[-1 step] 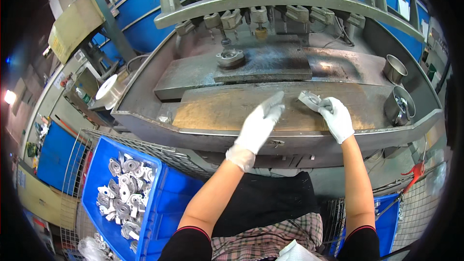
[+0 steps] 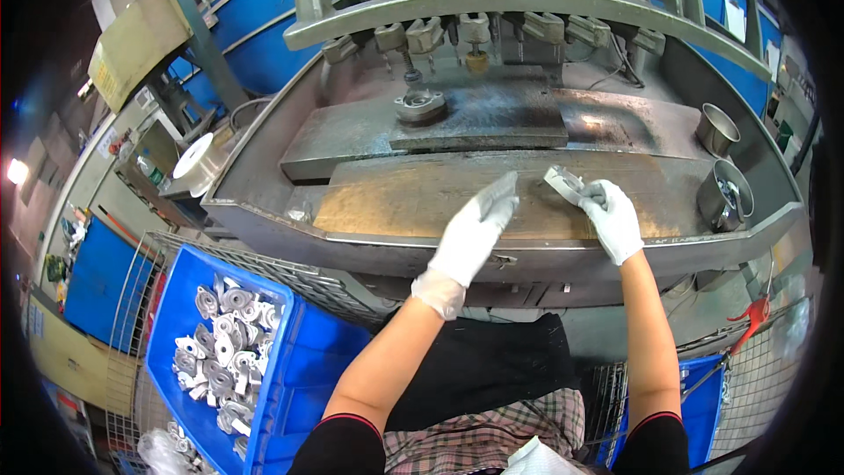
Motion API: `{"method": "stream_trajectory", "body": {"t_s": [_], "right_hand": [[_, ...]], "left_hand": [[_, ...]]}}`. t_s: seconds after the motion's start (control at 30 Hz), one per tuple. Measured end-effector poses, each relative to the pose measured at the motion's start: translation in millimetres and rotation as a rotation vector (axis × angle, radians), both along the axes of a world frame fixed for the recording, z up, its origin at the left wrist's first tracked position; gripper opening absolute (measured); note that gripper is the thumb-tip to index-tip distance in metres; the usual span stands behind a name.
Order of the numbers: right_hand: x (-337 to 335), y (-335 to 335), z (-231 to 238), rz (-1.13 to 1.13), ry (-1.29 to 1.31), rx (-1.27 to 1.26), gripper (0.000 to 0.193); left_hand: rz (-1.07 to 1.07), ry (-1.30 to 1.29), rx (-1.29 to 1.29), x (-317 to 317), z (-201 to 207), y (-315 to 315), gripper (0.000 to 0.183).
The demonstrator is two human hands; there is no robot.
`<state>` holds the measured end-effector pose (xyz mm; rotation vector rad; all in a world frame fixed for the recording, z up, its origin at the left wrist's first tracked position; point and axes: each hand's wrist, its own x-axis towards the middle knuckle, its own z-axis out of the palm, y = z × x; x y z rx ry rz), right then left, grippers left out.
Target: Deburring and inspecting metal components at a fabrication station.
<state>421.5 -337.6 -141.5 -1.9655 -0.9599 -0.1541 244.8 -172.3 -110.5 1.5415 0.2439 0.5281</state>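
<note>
My right hand (image 2: 610, 214), in a white glove, pinches a small silver metal casting (image 2: 563, 183) by its near right end, just above the wooden board (image 2: 396, 193). My left hand (image 2: 479, 224), also gloved, reaches over the same board with its fingers stretched out and nothing visible in them. A gap separates it from the casting. Farther back, a round flanged metal part (image 2: 420, 105) sits on the dark steel plate (image 2: 492, 129), below the spindles of a drilling machine (image 2: 475, 31).
Two metal cups stand at the tray's right side; the nearer cup (image 2: 726, 197) contains small metal pieces. A blue bin (image 2: 286, 369) full of similar castings (image 2: 224, 343) rests in a wire cart at lower left. A red-handled tool (image 2: 753, 320) hangs at right.
</note>
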Motion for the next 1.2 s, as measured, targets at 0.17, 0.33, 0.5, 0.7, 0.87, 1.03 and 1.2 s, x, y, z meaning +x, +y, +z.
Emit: {"method": "stream_trajectory", "body": {"t_s": [0.17, 0.33, 0.5, 0.7, 0.87, 1.03, 1.2], "right_hand": [[-63, -13, 13, 0.112, 0.429, 0.178, 0.015], [-132, -25, 16, 0.215, 0.352, 0.05, 0.019], [-135, -71, 12, 0.112, 0.347, 0.055, 0.026], [-38, -225, -20, -0.822, -0.606, -0.122, 0.027], [-8, -329, -43, -1.467, -0.619, -0.256, 0.046], [3, -364, -70, -1.101, -0.174, 0.127, 0.048], [4, -379, -63, -0.832, 0.45, 0.445, 0.043]], "left_hand": [[-0.124, -0.085, -0.493, -21, -26, -22, 0.065], [-0.086, -0.305, -0.485, -28, -56, -55, 0.072], [-0.147, -0.272, -0.838, -48, -79, -68, 0.058], [-0.303, -0.111, -1.358, -78, -140, -48, 0.034], [-0.177, -0.005, -1.365, -88, -190, -29, 0.035], [-0.14, 0.043, -1.303, -98, -251, -11, 0.029], [0.05, 0.199, -1.285, -88, -269, -11, 0.025]]}}
